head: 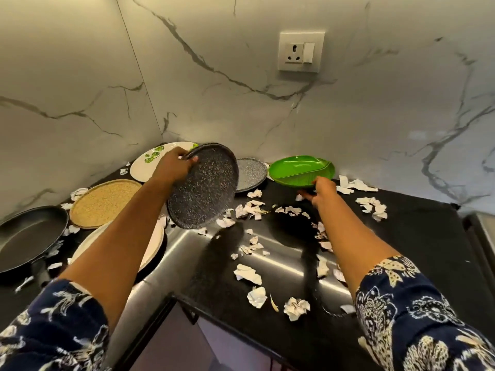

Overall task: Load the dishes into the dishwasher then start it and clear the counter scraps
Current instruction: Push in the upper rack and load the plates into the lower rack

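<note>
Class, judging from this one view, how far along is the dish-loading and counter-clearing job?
Early stage; nothing looks finished. In hand: left hand lifts the dark speckled plate; right hand grips the green dish. Left: frying pan, other plates, paper scraps across the counter. No dishwasher visible.

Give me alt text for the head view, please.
The left hand lifts a tilted dark speckled round plate while the right hand grips a green leaf-shaped dish above a black counter strewn with crumpled white paper scraps.
</note>
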`<action>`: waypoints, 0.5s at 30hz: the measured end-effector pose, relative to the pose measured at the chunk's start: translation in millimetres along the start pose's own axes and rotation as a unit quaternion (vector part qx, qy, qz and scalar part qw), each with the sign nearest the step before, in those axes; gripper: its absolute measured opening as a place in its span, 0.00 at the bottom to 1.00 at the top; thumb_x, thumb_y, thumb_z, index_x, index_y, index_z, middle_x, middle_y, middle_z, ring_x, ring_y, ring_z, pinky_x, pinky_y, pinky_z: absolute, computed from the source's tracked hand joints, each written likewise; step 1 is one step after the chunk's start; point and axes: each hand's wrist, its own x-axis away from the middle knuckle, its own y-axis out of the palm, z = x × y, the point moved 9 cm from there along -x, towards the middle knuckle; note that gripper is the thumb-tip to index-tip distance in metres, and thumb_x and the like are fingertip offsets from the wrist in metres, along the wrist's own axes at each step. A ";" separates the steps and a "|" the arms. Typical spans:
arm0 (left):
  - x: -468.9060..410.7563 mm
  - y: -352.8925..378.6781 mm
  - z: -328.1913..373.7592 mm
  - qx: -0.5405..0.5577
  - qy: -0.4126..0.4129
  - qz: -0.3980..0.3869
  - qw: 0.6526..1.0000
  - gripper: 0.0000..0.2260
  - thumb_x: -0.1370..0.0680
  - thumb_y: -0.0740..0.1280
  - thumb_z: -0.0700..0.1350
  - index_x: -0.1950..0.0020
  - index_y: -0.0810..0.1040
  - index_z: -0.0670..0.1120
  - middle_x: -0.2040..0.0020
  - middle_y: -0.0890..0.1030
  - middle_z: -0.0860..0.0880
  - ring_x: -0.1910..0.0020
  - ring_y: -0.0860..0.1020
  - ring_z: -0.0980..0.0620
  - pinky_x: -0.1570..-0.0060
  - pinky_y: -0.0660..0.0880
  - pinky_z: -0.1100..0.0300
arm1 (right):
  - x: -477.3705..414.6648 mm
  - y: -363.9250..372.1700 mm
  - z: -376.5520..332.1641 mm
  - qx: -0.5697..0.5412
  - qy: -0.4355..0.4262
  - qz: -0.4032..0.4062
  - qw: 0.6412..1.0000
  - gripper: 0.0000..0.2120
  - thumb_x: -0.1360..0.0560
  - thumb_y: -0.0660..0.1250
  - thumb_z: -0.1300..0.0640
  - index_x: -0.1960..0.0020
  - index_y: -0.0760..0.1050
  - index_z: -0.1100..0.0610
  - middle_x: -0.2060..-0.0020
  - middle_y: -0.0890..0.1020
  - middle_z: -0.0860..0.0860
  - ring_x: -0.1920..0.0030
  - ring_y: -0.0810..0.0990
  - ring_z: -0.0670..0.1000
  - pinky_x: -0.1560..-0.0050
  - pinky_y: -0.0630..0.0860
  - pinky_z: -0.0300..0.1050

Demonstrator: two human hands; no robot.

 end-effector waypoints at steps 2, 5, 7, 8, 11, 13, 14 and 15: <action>36.4 -12.4 16.4 0.029 0.019 0.027 0.999 0.15 0.20 0.62 0.50 0.36 0.71 0.45 0.42 0.77 0.43 0.44 0.74 0.43 0.43 0.71 0.49 | 29.8 -18.9 -13.1 -0.008 -0.004 -0.009 1.000 0.15 0.24 0.55 0.70 0.41 0.71 0.60 0.45 0.74 0.59 0.50 0.76 0.58 0.61 0.80 0.56; 103.9 -27.4 43.9 0.087 0.075 0.077 0.990 0.13 0.19 0.60 0.48 0.38 0.71 0.43 0.44 0.77 0.41 0.44 0.75 0.42 0.43 0.73 0.44 | 82.4 -54.1 -33.0 -0.013 -0.029 -0.015 0.999 0.12 0.24 0.56 0.70 0.48 0.74 0.59 0.51 0.76 0.58 0.62 0.77 0.52 0.68 0.79 0.50; 167.9 -28.9 62.9 0.133 0.109 0.091 0.981 0.12 0.19 0.60 0.47 0.38 0.73 0.43 0.45 0.78 0.42 0.46 0.76 0.45 0.45 0.73 0.50 | 129.7 -92.4 -50.8 -0.005 -0.063 -0.018 0.998 0.11 0.24 0.59 0.68 0.43 0.74 0.61 0.52 0.77 0.58 0.64 0.76 0.52 0.64 0.78 0.50; 191.0 -28.4 67.6 0.145 0.115 0.099 0.978 0.13 0.19 0.60 0.48 0.38 0.74 0.44 0.44 0.79 0.42 0.46 0.76 0.45 0.44 0.73 0.50 | 151.3 -105.9 -57.1 -0.001 -0.072 -0.020 0.997 0.09 0.23 0.60 0.67 0.45 0.74 0.60 0.52 0.77 0.59 0.65 0.76 0.52 0.63 0.78 0.50; 279.5 -19.0 81.5 0.184 0.129 0.113 0.968 0.14 0.20 0.60 0.48 0.37 0.76 0.45 0.44 0.80 0.45 0.44 0.77 0.45 0.44 0.73 0.52 | 222.2 -166.1 -70.1 0.000 -0.105 -0.021 0.994 0.07 0.23 0.60 0.67 0.47 0.71 0.58 0.50 0.77 0.60 0.64 0.78 0.52 0.67 0.78 0.49; 353.7 -5.4 91.2 0.209 0.136 0.113 0.962 0.13 0.19 0.60 0.46 0.37 0.75 0.44 0.46 0.79 0.48 0.46 0.76 0.47 0.49 0.71 0.58 | 275.3 -221.8 -74.8 0.009 -0.140 -0.028 0.990 0.14 0.23 0.59 0.67 0.38 0.69 0.59 0.49 0.77 0.59 0.62 0.79 0.53 0.72 0.79 0.46; 388.5 4.9 93.5 0.227 0.136 0.107 0.958 0.13 0.19 0.60 0.46 0.37 0.75 0.44 0.46 0.78 0.48 0.46 0.76 0.48 0.48 0.71 0.58 | 302.5 -251.8 -75.0 0.019 -0.155 -0.029 0.987 0.15 0.23 0.59 0.66 0.37 0.68 0.59 0.49 0.77 0.58 0.60 0.79 0.54 0.73 0.79 0.45; 417.7 15.7 94.3 0.255 0.129 0.093 0.954 0.12 0.19 0.61 0.46 0.38 0.75 0.45 0.45 0.79 0.49 0.45 0.77 0.48 0.46 0.74 0.55 | 323.3 -277.4 -74.1 0.023 -0.165 -0.027 0.986 0.15 0.23 0.58 0.66 0.37 0.68 0.58 0.49 0.77 0.58 0.57 0.79 0.56 0.70 0.81 0.47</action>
